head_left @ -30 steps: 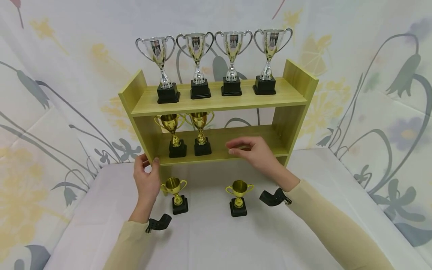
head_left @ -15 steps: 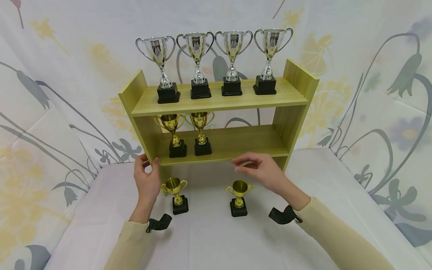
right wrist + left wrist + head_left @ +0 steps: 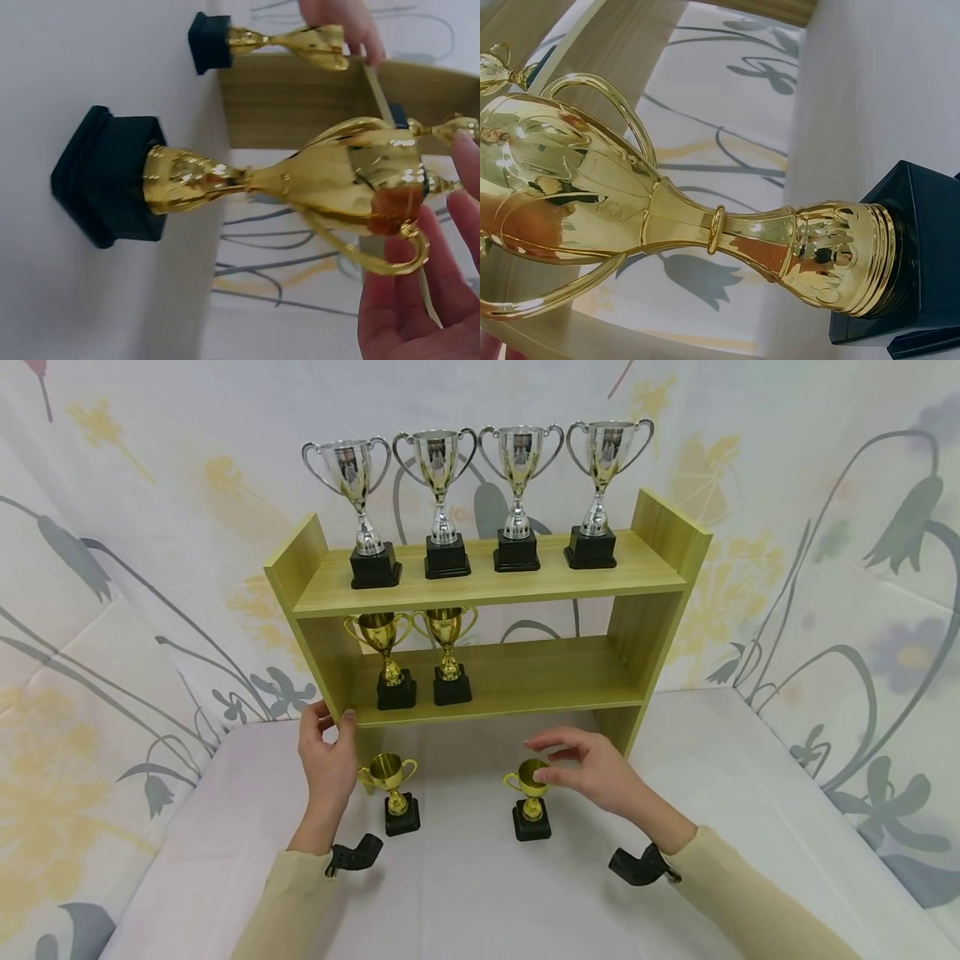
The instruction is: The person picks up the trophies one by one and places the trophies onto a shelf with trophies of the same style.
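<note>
My left hand (image 3: 327,764) grips the lower left side panel of a two-tier wooden shelf (image 3: 525,714). On the white tabletop, a small gold trophy cup (image 3: 395,781) on a black base stands beside that hand; it fills much of the left wrist view. A second small gold trophy cup (image 3: 532,818) stands upright farther right. My right hand (image 3: 600,772) hovers at its rim, thumb and fingers spread apart and loosely bent. In the right wrist view the fingers (image 3: 450,255) lie behind and beside the cup (image 3: 352,176), without a visible grip.
Several silver trophies (image 3: 517,485) on black bases line the shelf's top tier. Two gold trophies (image 3: 448,660) stand on the left half of the middle tier. A flower-printed cloth (image 3: 787,568) hangs behind the shelf, and a white cloth (image 3: 450,893) covers the table.
My right hand has come down from in front of the middle tier to the right-hand gold trophy cup on the table. The left hand has kept its hold on the shelf.
</note>
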A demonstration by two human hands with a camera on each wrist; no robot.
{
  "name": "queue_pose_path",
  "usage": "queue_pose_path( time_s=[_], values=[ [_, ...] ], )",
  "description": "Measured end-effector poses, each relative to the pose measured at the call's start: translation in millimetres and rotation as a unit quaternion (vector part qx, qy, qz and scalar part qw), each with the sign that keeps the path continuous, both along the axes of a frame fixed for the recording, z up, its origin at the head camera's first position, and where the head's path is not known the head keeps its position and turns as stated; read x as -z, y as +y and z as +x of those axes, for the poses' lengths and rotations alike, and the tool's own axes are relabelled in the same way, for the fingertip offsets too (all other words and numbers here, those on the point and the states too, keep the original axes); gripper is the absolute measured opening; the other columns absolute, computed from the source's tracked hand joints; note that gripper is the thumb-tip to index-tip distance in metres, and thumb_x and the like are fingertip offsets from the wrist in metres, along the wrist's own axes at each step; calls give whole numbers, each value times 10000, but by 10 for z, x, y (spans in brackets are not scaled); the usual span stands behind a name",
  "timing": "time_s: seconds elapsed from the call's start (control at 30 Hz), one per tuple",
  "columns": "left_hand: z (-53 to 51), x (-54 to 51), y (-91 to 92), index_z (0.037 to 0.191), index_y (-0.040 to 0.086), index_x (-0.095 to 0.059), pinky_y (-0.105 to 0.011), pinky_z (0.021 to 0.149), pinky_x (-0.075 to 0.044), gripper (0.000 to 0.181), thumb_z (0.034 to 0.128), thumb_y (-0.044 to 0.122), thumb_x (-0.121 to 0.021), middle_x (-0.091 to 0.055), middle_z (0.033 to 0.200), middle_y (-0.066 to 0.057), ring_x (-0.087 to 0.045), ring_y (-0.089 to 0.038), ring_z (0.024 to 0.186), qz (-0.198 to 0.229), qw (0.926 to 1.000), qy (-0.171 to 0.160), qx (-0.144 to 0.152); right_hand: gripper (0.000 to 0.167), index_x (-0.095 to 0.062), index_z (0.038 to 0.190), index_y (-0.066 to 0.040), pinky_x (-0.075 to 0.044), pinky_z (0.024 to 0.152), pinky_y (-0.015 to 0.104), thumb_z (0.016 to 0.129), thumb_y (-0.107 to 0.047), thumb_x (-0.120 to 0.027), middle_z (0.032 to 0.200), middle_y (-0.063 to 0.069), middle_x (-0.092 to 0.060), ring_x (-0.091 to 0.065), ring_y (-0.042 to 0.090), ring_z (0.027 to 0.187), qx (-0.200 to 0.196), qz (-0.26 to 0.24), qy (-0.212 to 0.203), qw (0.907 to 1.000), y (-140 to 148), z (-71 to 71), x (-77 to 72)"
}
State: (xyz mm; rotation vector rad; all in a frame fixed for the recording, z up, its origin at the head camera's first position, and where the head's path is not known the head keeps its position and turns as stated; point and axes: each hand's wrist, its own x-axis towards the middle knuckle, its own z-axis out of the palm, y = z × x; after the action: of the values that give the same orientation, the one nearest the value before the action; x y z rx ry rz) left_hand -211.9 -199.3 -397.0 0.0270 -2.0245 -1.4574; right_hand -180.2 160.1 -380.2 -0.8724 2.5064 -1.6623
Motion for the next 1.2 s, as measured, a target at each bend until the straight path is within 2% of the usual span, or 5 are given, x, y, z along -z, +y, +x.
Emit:
queue_pose_path(
  time_s=[0.2,0.47,0.8,0.93,1.2],
  values=[
    [-7,8,-9,1263,-25,-509,-380,820,-491,320,1021,183,-529,-515,1176,-152,-481,-139,1065,-64,10000,52,-33,456,-636,1267,-32,-491,954,316,838,-62,-789,1273,98,-644,-575,313,1188,-194,-263,-149,9994,46,-25,163],
    [0,16,-13,1259,-23,-516,-255,772,-477,314,1018,178,-536,-518,1165,-154,-485,-132,1053,-72,9999,66,-66,505,-593,1309,10,-515,900,272,842,-41,-778,1302,155,-612,-590,310,1137,-189,-548,-728,9957,44,17,324],
    [-3,2,-20,1255,-23,-520,-221,773,-476,312,1019,181,-539,-524,1165,-146,-477,-116,1046,-2,10000,70,-22,578,-526,1339,88,-554,823,303,829,-14,-780,1218,235,-612,-679,273,990,-213,-739,-1130,9906,1,7,517],
    [-2,-1,-23,1245,-17,-527,-213,768,-473,305,1017,185,-546,-528,1160,-143,-477,-114,1041,36,10000,80,5,501,-547,1294,110,-554,822,301,851,-1,-752,1160,213,-637,-688,266,981,-169,-683,-1359,9882,-33,21,598],
    [6,-18,-9,1258,-7,-525,-196,769,-477,304,1015,174,-548,-527,1174,-140,-480,-120,1055,-4,10000,62,38,291,-653,1136,79,-542,814,265,882,-41,-730,1059,200,-705,-674,226,971,-65,-238,-1198,9925,-92,14,682]
  ],
)
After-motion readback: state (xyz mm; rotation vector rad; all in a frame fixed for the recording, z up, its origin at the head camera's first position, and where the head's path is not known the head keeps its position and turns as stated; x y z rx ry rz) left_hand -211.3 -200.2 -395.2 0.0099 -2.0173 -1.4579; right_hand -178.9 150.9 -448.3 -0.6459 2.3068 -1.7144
